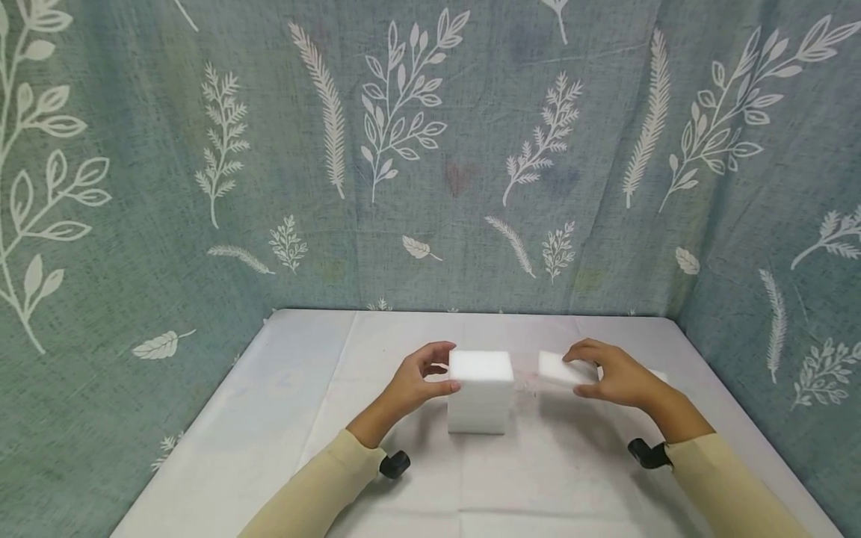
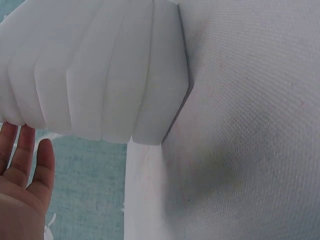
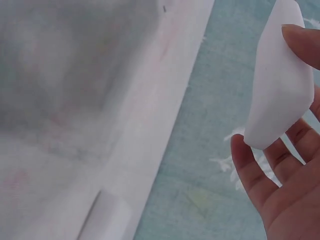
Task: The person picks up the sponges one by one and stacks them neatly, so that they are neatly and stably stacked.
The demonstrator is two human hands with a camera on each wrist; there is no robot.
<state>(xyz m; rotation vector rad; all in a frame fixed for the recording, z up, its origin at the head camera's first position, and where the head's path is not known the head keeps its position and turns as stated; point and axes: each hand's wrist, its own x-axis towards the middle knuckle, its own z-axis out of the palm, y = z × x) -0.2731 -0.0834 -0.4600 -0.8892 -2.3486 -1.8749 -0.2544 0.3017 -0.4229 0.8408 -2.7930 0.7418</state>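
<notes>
A stack of white sponge blocks (image 1: pixel 479 396) stands upright on the white-covered table, its layers visible in the left wrist view (image 2: pixel 95 75). My left hand (image 1: pixel 420 381) holds the stack's upper left side, thumb at the front corner and fingers toward the back. To the right of the stack and apart from it, my right hand (image 1: pixel 615 373) pinches a single white sponge block (image 1: pixel 558 368) above the table. In the right wrist view the thumb lies on one face of that block (image 3: pixel 280 75), with fingers under the other side.
Another white block (image 3: pixel 107 217) lies on the table, mostly hidden behind my right hand in the head view. The table (image 1: pixel 323 463) carries a creased white cover. A blue-green leaf-patterned curtain (image 1: pixel 430 224) encloses the back and sides.
</notes>
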